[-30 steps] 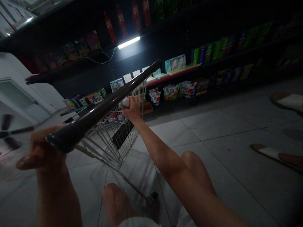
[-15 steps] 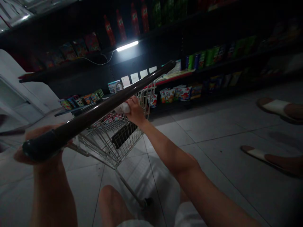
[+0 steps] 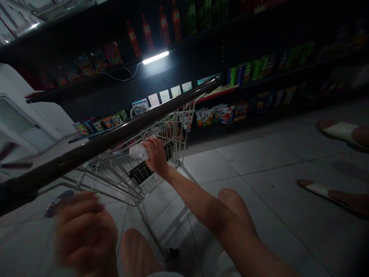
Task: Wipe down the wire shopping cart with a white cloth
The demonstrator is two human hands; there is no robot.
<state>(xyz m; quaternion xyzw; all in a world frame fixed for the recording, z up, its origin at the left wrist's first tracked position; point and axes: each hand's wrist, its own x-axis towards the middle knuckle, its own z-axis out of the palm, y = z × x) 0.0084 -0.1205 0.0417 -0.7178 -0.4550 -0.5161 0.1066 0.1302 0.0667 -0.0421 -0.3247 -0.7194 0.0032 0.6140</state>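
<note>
Fingers of the right hand (image 3: 156, 156) curl closed around a crumpled white cloth (image 3: 138, 152), which sits just below the long dark brown tubular handle (image 3: 115, 132) of a wire shopping cart (image 3: 138, 169), over the cart's basket rim. Whether the cloth touches the handle is hard to tell. The left hand (image 3: 84, 234) hangs low near the bottom left, below the handle and not on it; it is too blurred for its finger positions to be read, though the fingers (image 3: 77, 209) seem loosely bent. Inside the silver wire basket lies a flat black panel (image 3: 150, 169). Beyond the cart runs a black shelving unit (image 3: 184, 63) stocked with red bottles (image 3: 147, 32), green packets (image 3: 248, 73), and colourful snack bags (image 3: 215, 117), lit by a white tube light (image 3: 155, 57). Pale square floor tiles (image 3: 259, 161) spread beneath the cart, with the person's bare knees (image 3: 233, 207) at the bottom edge. At right, another person's feet (image 3: 343, 132) rest in white-strapped sandals.
</note>
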